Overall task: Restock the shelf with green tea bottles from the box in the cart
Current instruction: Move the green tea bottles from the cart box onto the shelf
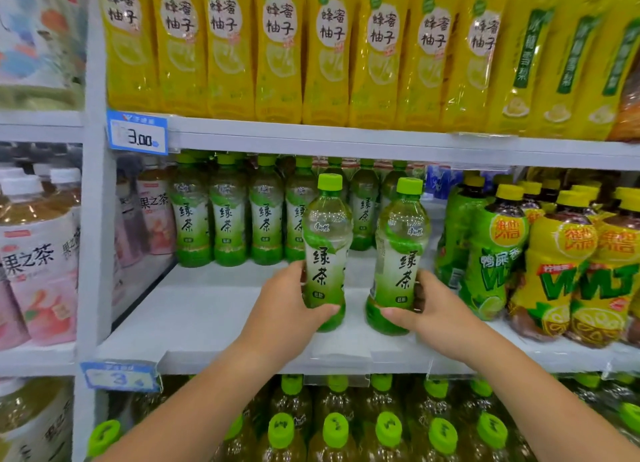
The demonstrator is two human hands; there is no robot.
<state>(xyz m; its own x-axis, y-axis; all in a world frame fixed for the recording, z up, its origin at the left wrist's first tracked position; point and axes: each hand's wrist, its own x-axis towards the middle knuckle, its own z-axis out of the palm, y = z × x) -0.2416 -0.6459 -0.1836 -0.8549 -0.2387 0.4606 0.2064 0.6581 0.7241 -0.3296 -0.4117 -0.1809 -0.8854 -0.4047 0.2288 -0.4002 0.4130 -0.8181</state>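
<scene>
The left green tea bottle was gripped low by the left hand and the right green tea bottle by the right hand, with fingers curled round each. Both were held upright near the front of the white shelf, before a stocked row of green tea bottles.

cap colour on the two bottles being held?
Light green, on both the left-hand bottle and right-hand bottle; clearest in the head view, the only one.

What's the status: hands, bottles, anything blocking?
Left hand grips left bottle, right hand grips right bottle. Both upright at shelf front. Back row stands behind; nothing blocking.
</scene>
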